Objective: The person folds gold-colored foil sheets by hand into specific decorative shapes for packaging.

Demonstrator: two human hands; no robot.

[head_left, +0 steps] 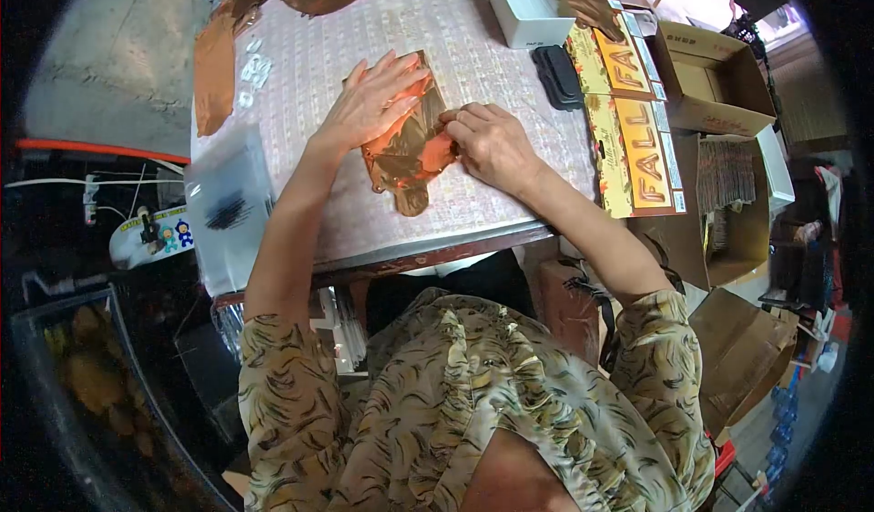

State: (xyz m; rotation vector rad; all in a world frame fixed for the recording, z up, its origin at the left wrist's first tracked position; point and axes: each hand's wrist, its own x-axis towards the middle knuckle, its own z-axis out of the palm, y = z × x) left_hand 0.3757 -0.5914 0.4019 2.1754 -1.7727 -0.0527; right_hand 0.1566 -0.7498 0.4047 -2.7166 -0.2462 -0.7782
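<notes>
A shiny copper-coloured foil balloon [398, 167], flat and partly folded, lies on the patterned tabletop in front of me. Its rounded end points toward the table's near edge. My left hand [375, 104] rests flat across its upper left part, fingers stretched out and pressing on the foil. At the balloon's right edge, my right hand [492, 141] has its fingers bent together and pinches the foil. The fingertips of that hand are partly hidden. Orange reflections show on the foil between both hands.
Yellow FALL packages [635, 152] lie at right, near a black case [558, 77] and a white box [532, 22]. More copper foil [215, 75], small white pieces [256, 70] and clear plastic bags [228, 204] are at left. Cardboard boxes [715, 77] stand beyond the right edge.
</notes>
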